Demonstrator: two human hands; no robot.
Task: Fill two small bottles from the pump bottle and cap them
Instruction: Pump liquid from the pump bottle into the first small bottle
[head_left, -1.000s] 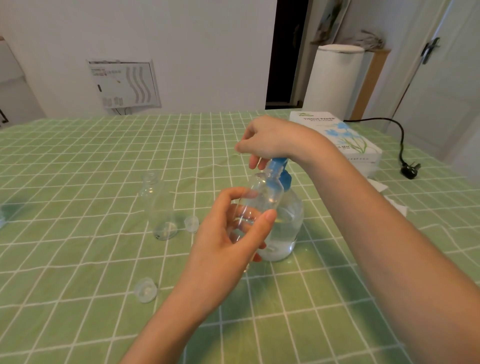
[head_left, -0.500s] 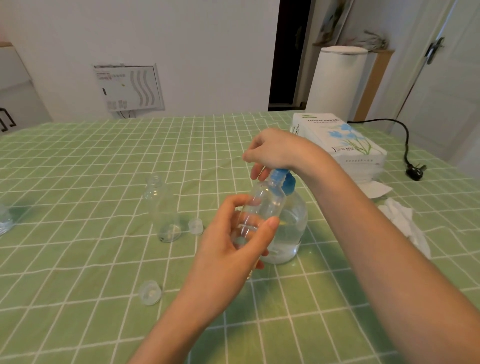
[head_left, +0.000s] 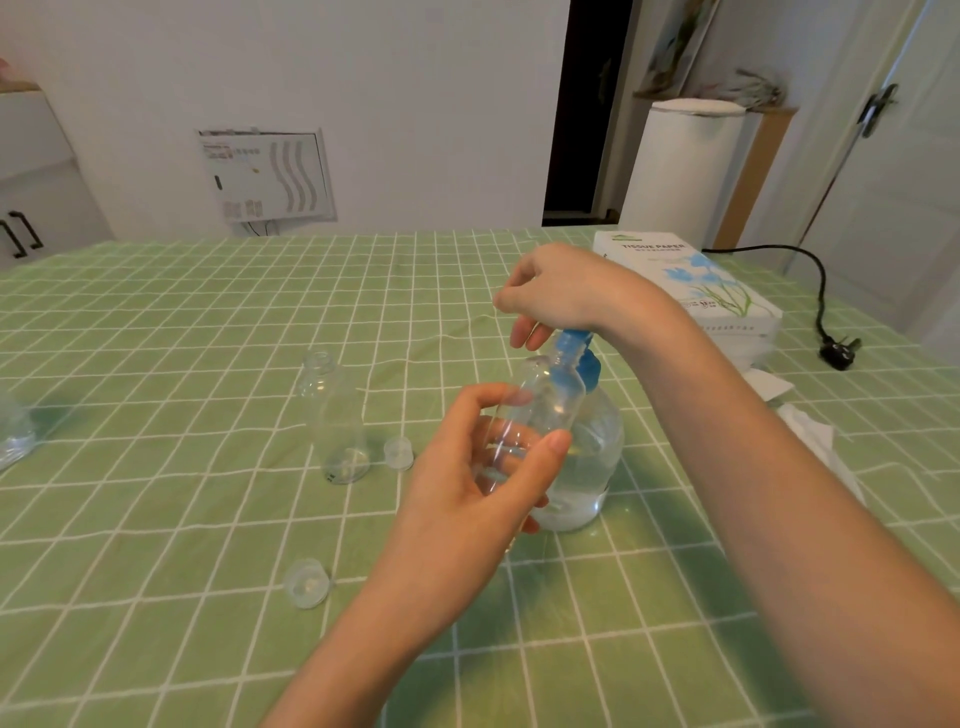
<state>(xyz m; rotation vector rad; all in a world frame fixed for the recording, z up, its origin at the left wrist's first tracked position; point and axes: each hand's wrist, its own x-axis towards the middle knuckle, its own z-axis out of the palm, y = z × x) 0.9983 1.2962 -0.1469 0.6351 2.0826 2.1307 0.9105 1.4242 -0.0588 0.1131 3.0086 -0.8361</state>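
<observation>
Small clear plastic bottle (head_left: 540, 410) held tilted, mouth at blue pump head (head_left: 571, 343).
Left hand (head_left: 467, 493): grip wrapped round the bottle body. Right hand (head_left: 556, 291): wrist bent, fingers curled over the pump head of the clear round pump bottle (head_left: 587, 467). Green checked surface (head_left: 208, 312): open room left; white tissue box (head_left: 691, 280) near the far right edge.

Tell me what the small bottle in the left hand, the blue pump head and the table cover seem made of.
Small bottle: probably clear glossy plastic, see-through with bright highlights; glass is possible. Pump head: opaque blue plastic, smooth. Table cover: matte green checked cloth, judging by its soft creases.
</observation>
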